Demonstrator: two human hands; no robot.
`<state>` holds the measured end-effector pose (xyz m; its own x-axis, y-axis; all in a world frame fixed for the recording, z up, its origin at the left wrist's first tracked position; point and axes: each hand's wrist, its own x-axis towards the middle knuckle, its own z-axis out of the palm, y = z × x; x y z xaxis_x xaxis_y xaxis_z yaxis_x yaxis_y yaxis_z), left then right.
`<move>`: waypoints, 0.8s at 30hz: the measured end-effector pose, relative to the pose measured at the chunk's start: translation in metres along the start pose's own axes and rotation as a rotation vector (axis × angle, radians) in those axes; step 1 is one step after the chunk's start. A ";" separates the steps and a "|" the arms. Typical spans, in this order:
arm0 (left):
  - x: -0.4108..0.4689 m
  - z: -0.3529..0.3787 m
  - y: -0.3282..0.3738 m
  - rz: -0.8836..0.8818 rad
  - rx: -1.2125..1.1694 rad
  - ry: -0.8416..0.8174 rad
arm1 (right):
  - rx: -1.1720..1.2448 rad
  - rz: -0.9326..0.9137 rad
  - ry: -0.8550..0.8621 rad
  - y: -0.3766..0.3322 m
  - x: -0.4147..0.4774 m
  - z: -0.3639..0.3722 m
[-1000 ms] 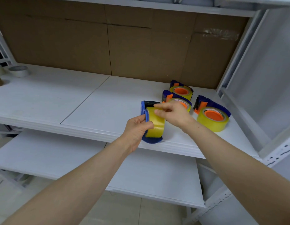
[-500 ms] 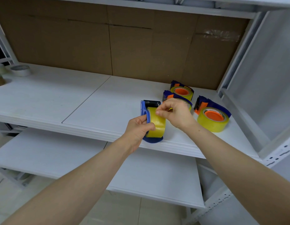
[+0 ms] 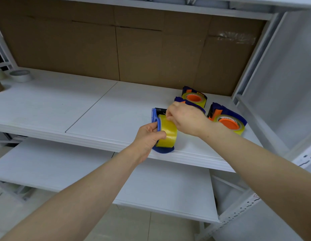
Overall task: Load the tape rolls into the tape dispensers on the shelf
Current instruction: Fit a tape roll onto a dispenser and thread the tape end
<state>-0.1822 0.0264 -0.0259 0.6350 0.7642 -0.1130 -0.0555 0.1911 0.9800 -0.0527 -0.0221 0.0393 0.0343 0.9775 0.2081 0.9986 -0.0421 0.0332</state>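
Note:
A blue tape dispenser [image 3: 155, 117] stands on edge near the front of the white shelf [image 3: 102, 119], with a yellow tape roll [image 3: 168, 132] seated in it. My left hand [image 3: 149, 136] grips the dispenser and roll from the left. At the top of the roll, my right hand [image 3: 184, 117] pinches the tape close to the dispenser's black front end. Behind my right hand lie three more loaded dispensers: one at the back [image 3: 194, 96], one on the right [image 3: 227, 119], and one mostly hidden [image 3: 189, 103].
Loose tape rolls [image 3: 20, 75] sit at the shelf's far left edge. Brown cardboard [image 3: 133, 49] backs the shelf. A white metal upright [image 3: 252, 63] closes off the right side. A lower shelf [image 3: 81, 171] juts out below.
My right hand has slid forward along the top of the roll toward the dispenser's front end, fingers pinched. My left hand keeps its grip on the dispenser.

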 end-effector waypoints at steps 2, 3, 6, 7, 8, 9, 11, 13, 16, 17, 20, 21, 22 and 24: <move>0.001 0.000 0.001 -0.006 0.042 -0.022 | -0.083 -0.021 0.014 -0.002 0.001 0.003; 0.000 0.001 0.002 -0.007 0.069 -0.025 | -0.114 -0.026 0.019 -0.003 0.002 0.004; 0.000 0.002 0.002 0.012 0.110 -0.004 | -0.140 -0.010 0.015 -0.004 0.004 0.002; 0.000 0.002 0.003 0.018 0.118 0.002 | -0.117 0.003 0.012 -0.004 0.004 0.001; 0.000 0.001 0.003 0.024 0.125 0.009 | -0.083 0.016 0.014 -0.004 0.004 0.000; 0.000 -0.001 0.003 0.026 0.127 0.014 | -0.042 0.032 0.017 -0.003 0.005 -0.001; 0.001 -0.002 0.005 0.035 0.106 0.012 | 0.055 0.088 0.016 0.000 0.004 -0.002; 0.001 -0.002 0.008 0.071 0.088 0.026 | 0.163 0.162 0.018 0.004 0.003 -0.001; 0.004 -0.007 0.013 0.048 0.135 0.014 | 0.222 0.221 0.022 0.006 0.003 0.002; 0.003 -0.007 0.014 0.036 0.146 -0.024 | 0.209 0.232 0.025 0.006 0.003 0.003; 0.004 -0.009 0.013 0.019 0.158 -0.080 | 0.139 0.242 0.045 0.005 0.004 0.006; 0.005 -0.009 0.012 0.029 0.150 -0.081 | 0.131 0.245 0.057 0.006 0.004 0.007; 0.005 -0.009 0.013 0.044 0.144 -0.077 | 0.144 0.252 0.074 0.008 0.005 0.008; 0.006 -0.009 0.017 0.066 0.149 -0.043 | 0.206 0.270 0.124 0.011 0.006 0.008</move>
<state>-0.1863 0.0398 -0.0118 0.6661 0.7446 -0.0435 0.0144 0.0455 0.9989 -0.0407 -0.0146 0.0329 0.3052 0.9038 0.3001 0.9420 -0.2402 -0.2345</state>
